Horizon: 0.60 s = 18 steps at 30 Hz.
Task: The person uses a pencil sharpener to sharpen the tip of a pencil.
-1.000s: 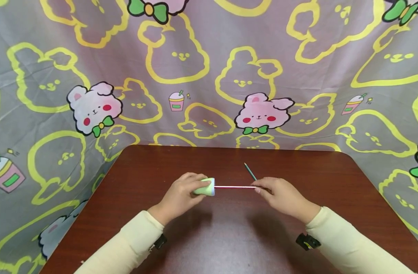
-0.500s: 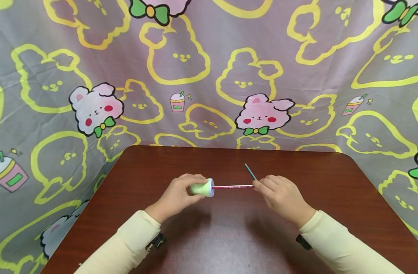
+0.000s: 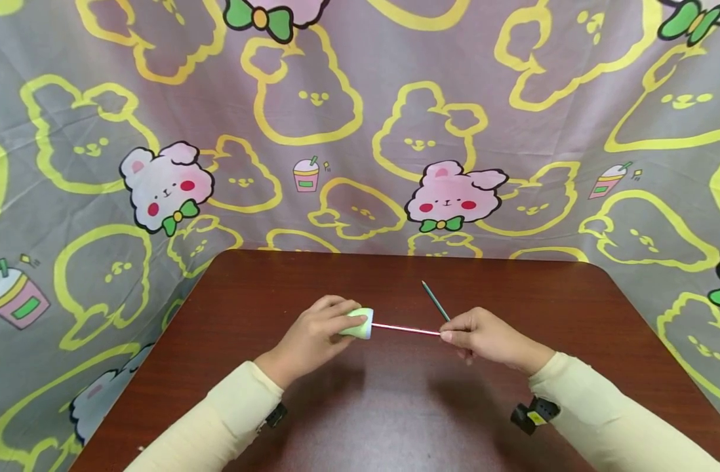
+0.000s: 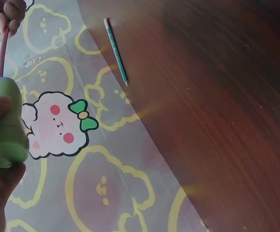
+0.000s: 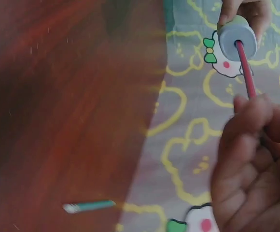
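My left hand [image 3: 315, 337] grips a small light-green pencil sharpener [image 3: 355, 324], held on its side above the table. Its pale end faces right and has a round hole, seen in the right wrist view. A red pencil [image 3: 404, 328] runs into that hole, its inserted tip hidden. My right hand [image 3: 492, 341] pinches the pencil's other end between thumb and fingers. Beyond the right hand lies a teal pencil [image 3: 434, 300] on the table, partly covered by the hand in the head view. The left wrist view shows the whole teal pencil [image 4: 116, 50].
The brown wooden table [image 3: 360, 419] has rounded far corners. A grey cloth [image 3: 360, 118] with yellow outlines and rabbit faces hangs behind it and along the sides.
My right hand has turned at the wrist back and forth around the red pencil's end, which now sits slightly lower. The left hand has shifted its fingers a little on the sharpener.
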Each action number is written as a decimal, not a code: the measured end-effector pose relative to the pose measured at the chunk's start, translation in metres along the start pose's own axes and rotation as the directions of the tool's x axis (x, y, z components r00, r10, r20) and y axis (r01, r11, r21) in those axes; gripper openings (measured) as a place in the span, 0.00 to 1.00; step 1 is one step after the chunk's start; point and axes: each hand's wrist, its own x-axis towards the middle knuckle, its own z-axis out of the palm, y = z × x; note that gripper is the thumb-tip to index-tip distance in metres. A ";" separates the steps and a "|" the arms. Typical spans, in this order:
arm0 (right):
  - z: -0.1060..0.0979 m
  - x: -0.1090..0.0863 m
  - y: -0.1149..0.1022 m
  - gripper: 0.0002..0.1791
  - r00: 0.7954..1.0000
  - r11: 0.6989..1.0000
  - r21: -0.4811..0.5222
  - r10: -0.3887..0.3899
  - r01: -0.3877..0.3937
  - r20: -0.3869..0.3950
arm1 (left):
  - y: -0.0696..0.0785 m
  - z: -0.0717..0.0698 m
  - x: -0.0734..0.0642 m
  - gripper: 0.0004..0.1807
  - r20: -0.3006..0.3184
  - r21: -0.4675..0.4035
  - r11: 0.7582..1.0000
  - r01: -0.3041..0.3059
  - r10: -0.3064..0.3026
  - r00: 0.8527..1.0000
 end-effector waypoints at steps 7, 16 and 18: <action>-0.001 0.001 -0.003 0.15 0.987 0.984 -0.180 -0.043 0.014 -0.154 | 0.001 -0.002 0.000 0.23 0.024 -0.043 0.991 0.129 -0.128 0.992; 0.009 0.003 0.005 0.11 0.789 0.777 -0.561 -0.523 0.285 -0.323 | 0.004 -0.006 0.000 0.23 0.086 -0.228 0.906 0.356 -0.346 0.934; 0.011 0.005 0.007 0.06 0.710 0.694 -0.636 -0.631 0.338 -0.311 | 0.005 -0.006 0.000 0.22 0.105 -0.244 0.891 0.383 -0.368 0.924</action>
